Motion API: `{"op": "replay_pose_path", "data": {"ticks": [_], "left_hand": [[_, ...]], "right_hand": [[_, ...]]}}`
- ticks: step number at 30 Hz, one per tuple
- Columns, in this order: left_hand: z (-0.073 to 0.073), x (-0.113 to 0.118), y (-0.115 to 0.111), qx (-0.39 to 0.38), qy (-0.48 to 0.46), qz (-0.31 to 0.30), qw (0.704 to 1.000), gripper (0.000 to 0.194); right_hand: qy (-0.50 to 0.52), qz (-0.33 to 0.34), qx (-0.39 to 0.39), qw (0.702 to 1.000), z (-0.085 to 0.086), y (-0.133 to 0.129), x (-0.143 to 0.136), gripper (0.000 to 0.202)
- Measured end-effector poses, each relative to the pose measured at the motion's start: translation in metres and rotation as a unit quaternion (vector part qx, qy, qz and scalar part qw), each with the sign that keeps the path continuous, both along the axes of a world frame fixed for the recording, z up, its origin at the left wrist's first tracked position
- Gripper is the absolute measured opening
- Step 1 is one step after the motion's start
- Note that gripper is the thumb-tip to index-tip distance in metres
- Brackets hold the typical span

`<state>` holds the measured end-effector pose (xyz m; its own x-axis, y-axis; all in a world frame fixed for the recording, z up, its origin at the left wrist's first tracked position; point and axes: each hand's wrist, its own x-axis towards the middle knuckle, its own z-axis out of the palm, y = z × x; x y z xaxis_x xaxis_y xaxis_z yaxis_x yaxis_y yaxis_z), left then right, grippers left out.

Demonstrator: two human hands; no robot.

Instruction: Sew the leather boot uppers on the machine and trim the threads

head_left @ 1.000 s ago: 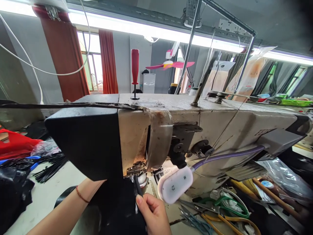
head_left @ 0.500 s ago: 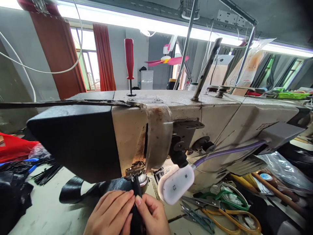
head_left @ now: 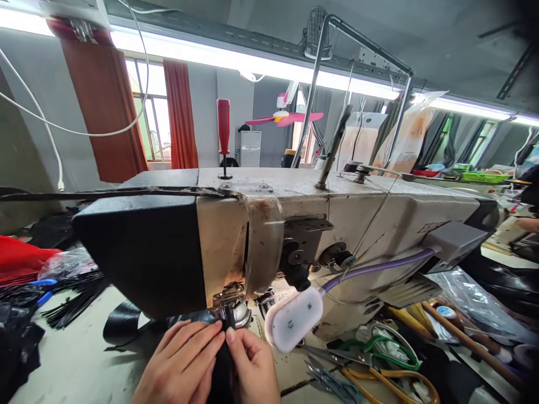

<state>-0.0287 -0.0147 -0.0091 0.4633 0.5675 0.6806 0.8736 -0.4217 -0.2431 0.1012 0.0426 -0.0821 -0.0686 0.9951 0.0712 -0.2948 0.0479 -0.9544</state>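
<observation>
Under the sewing machine (head_left: 229,224), both hands are at a piece of black, leather-like material (head_left: 222,373), folded narrow where it runs to the presser foot area. My left hand (head_left: 181,362) lies along its left side, fingers together and fingertips pressed on it. My right hand (head_left: 255,362) pinches the right edge, with the thumb on top. The far end of the material meets the metal parts below the machine head; the needle itself is hard to make out. A glossy black curled strip (head_left: 122,325) lies on the table left of the hands.
A lit white lamp (head_left: 297,320) hangs close to my right hand. Orange-handled scissors (head_left: 391,381), green-handled scissors (head_left: 393,353) and blue-grey snips (head_left: 332,381) lie at right. A red screwdriver (head_left: 223,129) stands on the machine. Black strips (head_left: 76,300) lie at left.
The view has shifted, so the machine's right side sits further left and its top lower. My hands appear slightly further left, still holding the black material at the presser foot.
</observation>
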Motion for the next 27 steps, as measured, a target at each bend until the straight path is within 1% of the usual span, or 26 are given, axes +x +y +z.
{"op": "replay_pose_path", "data": {"ticks": [2,6,8,9,10,11,12,13,14,15,16,17,21,23,25,27], "left_hand": [[0.001,-0.002,-0.001,0.004,0.004,-0.007,1.0,0.036],[0.001,-0.004,0.001,-0.017,-0.021,-0.014,1.0,0.038],[0.0,-0.004,0.003,-0.023,-0.033,-0.013,0.999,0.039],[0.0,-0.004,0.004,-0.024,-0.041,-0.01,0.999,0.038],[-0.001,-0.003,0.005,-0.025,-0.054,-0.007,0.998,0.037],[-0.001,-0.003,0.005,-0.025,-0.061,-0.005,0.998,0.036],[-0.001,-0.002,0.006,-0.024,-0.063,-0.004,0.998,0.036],[-0.002,-0.001,0.006,-0.024,-0.061,-0.004,0.998,0.035],[-0.002,0.0,0.006,-0.024,-0.057,-0.005,0.998,0.035],[-0.003,0.0,0.006,-0.023,-0.053,-0.007,0.998,0.036],[-0.003,0.0,0.006,-0.022,-0.046,-0.01,0.999,0.036],[-0.004,0.0,0.006,-0.023,-0.045,-0.009,0.999,0.037],[-0.009,0.001,0.006,-0.02,-0.045,-0.004,0.999,0.036],[-0.01,0.003,0.006,-0.019,-0.045,-0.005,0.999,0.037],[-0.01,0.004,0.007,-0.019,-0.047,-0.004,0.999,0.037],[-0.009,0.005,0.01,-0.016,-0.046,0.0,0.999,0.036]], "right_hand": [[-0.012,0.006,0.008,1.0,0.0,0.001,0.002,0.059],[-0.041,0.046,0.02,0.998,-0.003,0.002,0.009,0.057],[-0.086,0.037,0.061,0.994,-0.003,0.003,0.015,0.052],[-0.119,0.012,0.103,0.987,-0.002,0.005,0.02,0.046],[-0.156,-0.027,0.166,0.973,0.001,0.006,0.025,0.037],[-0.194,-0.068,0.245,0.947,0.005,0.009,0.032,0.028],[-0.231,-0.102,0.332,0.909,0.01,0.011,0.04,0.02],[-0.264,-0.116,0.421,0.86,0.016,0.014,0.047,0.023],[-0.294,-0.113,0.49,0.813,0.023,0.018,0.054,0.031],[-0.32,-0.098,0.536,0.775,0.029,0.021,0.06,0.036],[-0.345,-0.08,0.564,0.746,0.035,0.024,0.065,0.038],[-0.366,-0.066,0.579,0.726,0.04,0.027,0.069,0.038],[-0.413,-0.051,0.615,0.67,0.052,0.035,0.075,0.031],[-0.435,-0.046,0.622,0.649,0.055,0.035,0.075,0.029],[-0.456,-0.04,0.618,0.639,0.057,0.035,0.075,0.03],[-0.46,-0.035,0.616,0.639,0.057,0.035,0.075,0.031]]}}
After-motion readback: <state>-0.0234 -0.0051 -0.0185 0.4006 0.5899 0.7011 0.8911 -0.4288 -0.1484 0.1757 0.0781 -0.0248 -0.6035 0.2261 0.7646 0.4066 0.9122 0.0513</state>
